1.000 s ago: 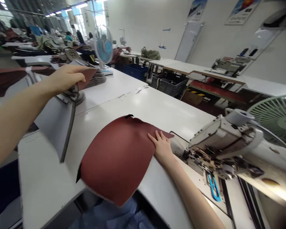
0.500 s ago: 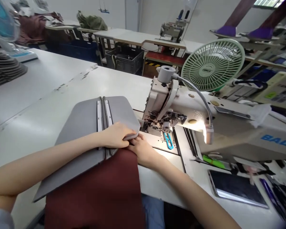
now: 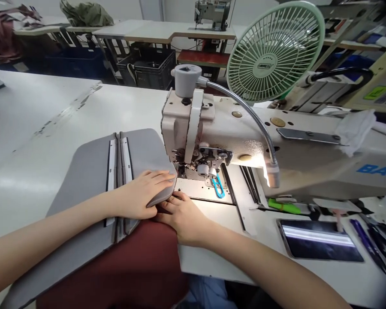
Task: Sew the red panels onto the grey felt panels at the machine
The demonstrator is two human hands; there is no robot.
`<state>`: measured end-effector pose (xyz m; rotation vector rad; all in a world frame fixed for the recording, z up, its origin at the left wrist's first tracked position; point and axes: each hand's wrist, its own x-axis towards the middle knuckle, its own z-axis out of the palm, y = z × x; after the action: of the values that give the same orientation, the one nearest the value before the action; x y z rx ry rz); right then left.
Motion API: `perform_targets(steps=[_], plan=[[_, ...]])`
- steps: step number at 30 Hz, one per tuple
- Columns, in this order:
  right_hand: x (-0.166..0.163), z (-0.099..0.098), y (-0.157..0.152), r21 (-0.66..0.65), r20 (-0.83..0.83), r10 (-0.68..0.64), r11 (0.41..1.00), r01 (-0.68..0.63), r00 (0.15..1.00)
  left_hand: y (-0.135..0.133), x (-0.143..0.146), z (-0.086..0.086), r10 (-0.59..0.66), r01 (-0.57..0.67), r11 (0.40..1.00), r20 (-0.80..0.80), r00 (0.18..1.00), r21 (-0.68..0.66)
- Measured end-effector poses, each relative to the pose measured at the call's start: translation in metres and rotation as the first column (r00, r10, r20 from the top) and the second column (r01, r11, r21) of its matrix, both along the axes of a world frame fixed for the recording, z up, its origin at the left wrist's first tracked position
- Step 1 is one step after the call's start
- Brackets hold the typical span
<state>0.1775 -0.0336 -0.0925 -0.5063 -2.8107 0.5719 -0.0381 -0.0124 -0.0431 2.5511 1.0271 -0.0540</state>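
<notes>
Two pieces, grey panel (image 3: 90, 171) over maroon panel (image 3: 141, 262), are lying on the worktop (image 3: 35, 141) beside the sewing machine (image 3: 193, 116). Left hand (image 3: 141, 195) is pressing flat on the grey one, fingers together; right hand (image 3: 183, 216) is touching its corner, fingers curled, grip unclear.

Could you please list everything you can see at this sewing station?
grey panel: one, grey with a taped centre seam, on the table left of the needle.
maroon piece: one, dark red, beneath the grey panel, nearest the person.
sewing machine: one, cream, centre right.
lamp: one, grey gooseneck, lit, on the machine.
fan: one, pale green, behind the machine.
clip: one, blue, by the needle.
tablet: one, dark screen, far right.
crate: one, black, background.
table: one, white.
left hand: flat on the grey panel.
right hand: fingers at the panel's edge.
</notes>
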Motion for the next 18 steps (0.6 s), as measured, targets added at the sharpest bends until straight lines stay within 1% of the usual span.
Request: perform_targets(steps=[8,14,18], plan=[[0.0019,-0.0002,0.0013,0.011,-0.002,0.003,1.000,-0.003,1.000,0.0041,0.0007,-0.0013,0.008,-0.008,1.000,-0.025,1.000,-0.007],[0.0016,-0.0034,0.0007,0.023,-0.009,0.008,1.000,-0.008,1.000,0.0044,-0.0010,-0.0030,0.010,-0.010,1.000,-0.012,1.000,-0.017],[0.0012,-0.0021,0.0013,0.023,-0.008,0.009,1.000,-0.009,1.000,0.0046,-0.0013,-0.0042,0.008,-0.009,1.000,-0.014,1.000,-0.014]])
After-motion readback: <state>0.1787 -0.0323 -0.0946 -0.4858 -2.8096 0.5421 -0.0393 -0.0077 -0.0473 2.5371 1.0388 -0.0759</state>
